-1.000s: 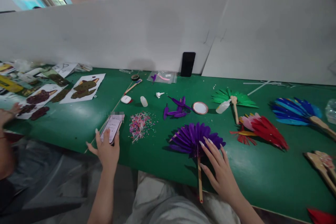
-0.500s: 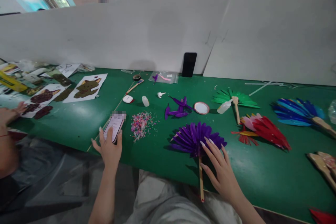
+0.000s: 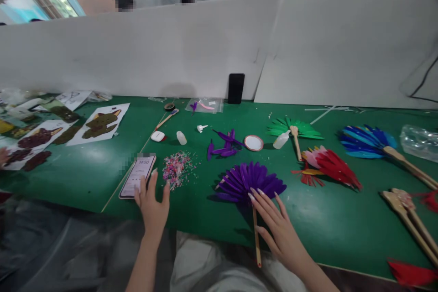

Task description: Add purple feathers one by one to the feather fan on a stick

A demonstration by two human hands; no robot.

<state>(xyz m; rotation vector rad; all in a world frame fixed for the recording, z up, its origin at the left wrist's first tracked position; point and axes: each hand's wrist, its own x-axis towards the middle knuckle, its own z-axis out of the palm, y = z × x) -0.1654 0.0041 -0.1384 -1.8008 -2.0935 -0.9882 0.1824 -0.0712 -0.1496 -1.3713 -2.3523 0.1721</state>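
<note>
A lit phone (image 3: 136,178) lies flat on the green table at the left. Beside its right edge is my left hand (image 3: 153,203), fingers spread, some of them overlapping the phone; whether they touch it I cannot tell. In front of me lies a purple feather fan (image 3: 253,180), its wooden handle pointing toward me over the table edge. My right hand (image 3: 275,219) rests with outstretched fingers on the lower right of its feathers. Loose purple feathers (image 3: 226,143) lie beyond the fan. A heap of colourful bits (image 3: 177,169) sits right of the phone.
Small bottles (image 3: 281,140), a round white lid (image 3: 253,143) and a white case (image 3: 158,136) stand or lie behind. Green (image 3: 308,130), red (image 3: 337,166) and blue (image 3: 364,141) feather pieces are at right. A dark phone (image 3: 236,88) leans on the white partition (image 3: 171,50). Another person's hand (image 3: 4,157) shows at far left.
The lit phone, held tilted up in my left hand before, now lies flat on the table, and that hand has drawn off to its right. My right hand stays at the fan. The view has shifted right.
</note>
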